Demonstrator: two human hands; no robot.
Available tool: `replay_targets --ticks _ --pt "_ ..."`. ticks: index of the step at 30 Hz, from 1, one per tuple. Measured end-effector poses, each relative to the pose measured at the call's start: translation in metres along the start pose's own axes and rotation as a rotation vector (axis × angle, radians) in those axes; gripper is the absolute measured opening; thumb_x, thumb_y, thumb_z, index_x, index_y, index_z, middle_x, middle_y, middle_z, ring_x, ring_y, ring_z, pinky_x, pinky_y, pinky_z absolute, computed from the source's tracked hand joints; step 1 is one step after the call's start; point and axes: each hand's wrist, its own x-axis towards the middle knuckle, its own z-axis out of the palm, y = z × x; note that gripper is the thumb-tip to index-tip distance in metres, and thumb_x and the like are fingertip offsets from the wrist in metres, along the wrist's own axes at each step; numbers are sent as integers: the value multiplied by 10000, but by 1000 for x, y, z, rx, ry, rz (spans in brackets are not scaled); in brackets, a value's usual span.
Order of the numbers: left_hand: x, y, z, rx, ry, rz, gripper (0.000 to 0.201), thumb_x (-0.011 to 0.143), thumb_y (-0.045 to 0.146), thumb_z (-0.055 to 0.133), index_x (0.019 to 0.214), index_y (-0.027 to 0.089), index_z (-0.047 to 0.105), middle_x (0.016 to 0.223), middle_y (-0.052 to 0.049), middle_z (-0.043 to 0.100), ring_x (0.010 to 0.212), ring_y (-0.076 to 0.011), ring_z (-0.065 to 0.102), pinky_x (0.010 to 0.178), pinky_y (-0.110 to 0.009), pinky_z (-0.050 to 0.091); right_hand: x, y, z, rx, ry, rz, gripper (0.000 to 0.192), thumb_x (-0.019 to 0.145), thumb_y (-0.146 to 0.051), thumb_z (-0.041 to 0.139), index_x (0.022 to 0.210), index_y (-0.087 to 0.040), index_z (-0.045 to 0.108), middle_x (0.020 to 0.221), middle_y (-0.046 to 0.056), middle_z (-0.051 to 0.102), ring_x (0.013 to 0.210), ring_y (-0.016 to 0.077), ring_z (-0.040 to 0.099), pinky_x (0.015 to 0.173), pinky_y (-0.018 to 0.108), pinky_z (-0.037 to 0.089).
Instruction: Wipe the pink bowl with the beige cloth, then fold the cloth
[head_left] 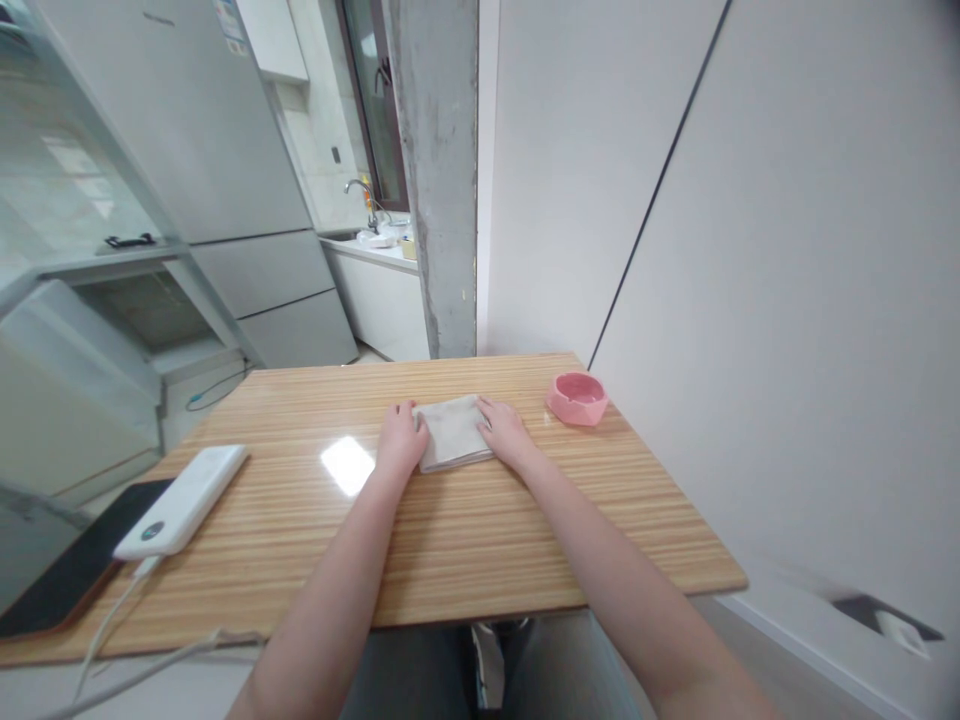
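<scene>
Left edge of the wooden striped-grain table (450, 560): a flat black tablet-like slab (67, 570) lies at the near-left corner, and a white rectangular power bank (184, 500) rests partly on it, long axis running near-left to far-right, with a white cable (112, 620) trailing off the near edge.

Centre, toward the far side of the table: a folded beige cloth square (452, 432) lies flat on the wood, well apart from the power bank. Its edges are slightly skewed to the table edge (far corner tipped to the right); it is nearly square, so no clear long axis.

Left hand (400, 442) rests palm-down against the cloth's left edge; fingers are together and curled slightly, tips touching the cloth border. No pinch visible.

Right hand (507, 432) lies on the cloth's right edge, palm-down, fingers close together and overlapping the fabric a little, pointing far-left. Whether the thumb is tucked under the cloth, cannot tell.

Key relation: the cloth sits directly between the two hands, each touching one opposite side; both are about equally near, the right reaching slightly further onto it.

Right of the hands: a pink faceted shallow bowl (577, 397) stands near the far-right corner, apart from the cloth and right hand. Beyond, a white wall.
</scene>
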Motion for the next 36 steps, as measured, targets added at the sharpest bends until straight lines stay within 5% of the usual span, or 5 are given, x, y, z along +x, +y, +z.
replay_targets --ticks 8,13,24,29,36 --pt "-12 19 12 -409 -422 345 311 827 248 477 1130 186 517 957 -52 626 721 -127 601 715 -269 492 -22 -35 -16 -43 10 4 421 922 -309 376 1276 -126 511 1353 149 489 1257 232 423 1069 404 299" --pt "-14 21 11 -277 -354 361 240 836 270 465 1037 185 565 906 -51 644 746 -141 595 717 -275 477 -75 -39 -22 -342 -208 303 550 872 -441 460 1354 -178 446 1461 174 342 1340 396 265 1037 602 203" --pt "-20 28 10 -257 -438 442 235 851 286 431 940 176 618 796 -39 652 713 -153 576 673 -267 437 -100 18 -58 -521 -46 686 632 891 -420 380 1412 -68 319 1512 179 211 1368 388 195 1039 602 216" --pt "-18 28 10 -216 -437 453 213 838 263 437 877 172 625 818 -48 660 730 -158 585 670 -268 445 -73 -25 -49 -396 -30 379 611 840 -320 471 1379 -50 372 1466 212 307 1369 377 205 1082 589 144" --pt "-17 26 16 -111 -432 370 270 732 136 514 967 123 647 982 -141 686 910 -232 634 781 -325 489 -12 -60 -2 159 -210 -167 477 770 -51 371 1174 -171 595 1190 81 626 1122 166 543 1000 318 395"
